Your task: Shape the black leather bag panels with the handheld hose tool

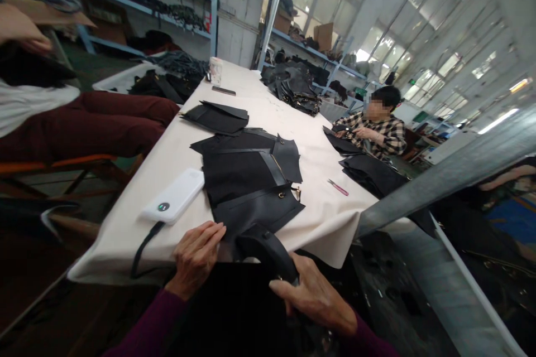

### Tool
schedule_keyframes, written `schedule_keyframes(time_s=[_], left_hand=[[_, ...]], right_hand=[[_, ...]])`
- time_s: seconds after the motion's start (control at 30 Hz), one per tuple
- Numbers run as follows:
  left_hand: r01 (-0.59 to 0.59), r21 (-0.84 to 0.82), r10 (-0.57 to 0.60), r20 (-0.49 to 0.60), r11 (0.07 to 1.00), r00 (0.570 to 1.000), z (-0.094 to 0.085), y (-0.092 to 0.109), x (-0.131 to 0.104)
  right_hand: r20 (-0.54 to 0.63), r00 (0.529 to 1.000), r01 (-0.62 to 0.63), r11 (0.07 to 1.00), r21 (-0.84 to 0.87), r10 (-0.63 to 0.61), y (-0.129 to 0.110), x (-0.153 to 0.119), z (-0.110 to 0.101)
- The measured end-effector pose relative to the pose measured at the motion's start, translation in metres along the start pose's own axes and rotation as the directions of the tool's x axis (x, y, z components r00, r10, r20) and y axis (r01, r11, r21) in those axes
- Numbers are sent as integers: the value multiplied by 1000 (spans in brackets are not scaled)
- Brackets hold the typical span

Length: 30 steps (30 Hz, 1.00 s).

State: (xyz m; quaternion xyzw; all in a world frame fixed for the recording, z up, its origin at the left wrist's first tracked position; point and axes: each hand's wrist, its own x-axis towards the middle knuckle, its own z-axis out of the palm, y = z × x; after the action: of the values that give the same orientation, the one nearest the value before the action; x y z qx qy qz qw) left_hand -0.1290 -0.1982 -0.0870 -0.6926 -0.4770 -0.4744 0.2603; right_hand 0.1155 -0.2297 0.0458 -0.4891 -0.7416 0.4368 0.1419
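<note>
Currently, in the head view, a handling step on the black panels [237, 178] seems in hand at the near edge of the table [121, 228]: a dark curved object [272, 248] is gripped by the right hand [314, 293], and the fingertips of the left hand [196, 256] are set close together at the panels' near corner. Steady left-hand support appears to be called for. Left thumb is hidden, so pinching can't be confirmed; the curved object's type and underside can't be made out.

The right hand [320, 294] grips a black tool [270, 248]; the left hand [196, 256] touches black panels [251, 209].
</note>
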Motion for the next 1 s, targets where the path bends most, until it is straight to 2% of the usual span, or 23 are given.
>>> schedule_keyframes(time_s=[0.17, 0.27, 0.43, 0.63, 0.73, 0.83, 1.0], left_hand=[[-31, 20, 31, -19, 999, 999, -1, 1, 3], [-32, 19, 32, -30, 999, 999, 0, 1, 2], [-27, 20, 27, -34, 999, 999, 3, 0, 0], [-40, 5, 40, -28, 999, 999, 5, -1, -2], [-65, 3, 65, -46, 998, 997, 5, -2, -2], [-76, 8, 76, -51, 997, 996, 5, -3, -3], [-71, 10, 71, -50, 997, 996, 7, -4, -4]], right_hand=[[-204, 978, 45, 999, 13, -41, 6, -13, -31], [-278, 960, 36, 999, -18, -40, 15, -16, -54], [-254, 967, 31, 999, 13, -27, 29, 5, -77], [-219, 975, 39, 999, 38, -30, 35, 52, -78], [-222, 975, 38, 998, 59, -24, 33, 66, -78], [-231, 973, 31, 996, 81, -12, 29, 66, -85], [-261, 965, 28, 995, 97, -2, 26, 45, -99]])
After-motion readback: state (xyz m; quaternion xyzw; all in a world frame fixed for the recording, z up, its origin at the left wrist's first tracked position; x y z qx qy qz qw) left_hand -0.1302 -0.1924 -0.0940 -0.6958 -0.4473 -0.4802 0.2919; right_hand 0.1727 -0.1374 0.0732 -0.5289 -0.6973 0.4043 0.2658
